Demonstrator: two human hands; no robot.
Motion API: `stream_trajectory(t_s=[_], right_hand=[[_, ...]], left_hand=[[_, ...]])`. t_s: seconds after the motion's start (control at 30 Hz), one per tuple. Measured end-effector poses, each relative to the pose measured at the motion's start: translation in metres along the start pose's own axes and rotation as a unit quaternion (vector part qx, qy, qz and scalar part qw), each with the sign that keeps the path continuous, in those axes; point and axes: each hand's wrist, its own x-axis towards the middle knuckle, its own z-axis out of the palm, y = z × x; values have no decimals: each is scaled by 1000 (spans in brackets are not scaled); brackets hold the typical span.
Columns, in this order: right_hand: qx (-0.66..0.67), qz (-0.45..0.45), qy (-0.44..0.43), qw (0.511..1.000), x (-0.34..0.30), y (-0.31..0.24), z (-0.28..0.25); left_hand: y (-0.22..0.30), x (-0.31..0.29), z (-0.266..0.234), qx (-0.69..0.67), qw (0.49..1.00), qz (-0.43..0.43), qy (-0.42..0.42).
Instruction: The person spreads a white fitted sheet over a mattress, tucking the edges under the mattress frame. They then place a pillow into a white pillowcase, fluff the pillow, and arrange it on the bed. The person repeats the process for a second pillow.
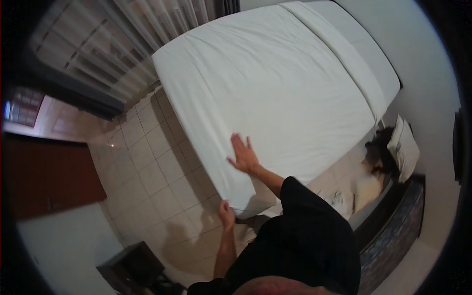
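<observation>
A bed covered with a white sheet (265, 93) fills the middle of the view, with soft wrinkles across its top. My right hand (244, 156) lies over the sheet near the bed's closest end, its fingers stretched and spread. At the near left corner my left hand (226, 215) is closed on the sheet's edge, the cloth pinched between thumb and fingers. Toward the far right end, a folded band of white cloth (339, 54) runs across the bed. Below my right forearm, part of the mattress side is hidden by my dark sleeve.
Tiled floor (160, 164) runs along the bed's left side. Sheer curtains (128, 39) hang beyond it. A brown door (54, 177) stands at left, a dark cabinet (132, 269) lower left. A pillow (404, 150) and a dark-framed upholstered piece (393, 241) are at right.
</observation>
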Motion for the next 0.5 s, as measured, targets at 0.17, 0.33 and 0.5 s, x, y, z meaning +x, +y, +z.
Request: stream_trajectory(t_s=[0.17,0.33,0.5], right_hand=[[134,-277,-152,939,-10,-60,29],[8,231,12,973,87,45,-30],[-70,409,236,879,247,172,-24]], left_hand=[[31,50,-40,-59,969,-71,-228],[94,213,-98,-56,977,-133,-159],[236,515,-70,-141,983,-89,-74]])
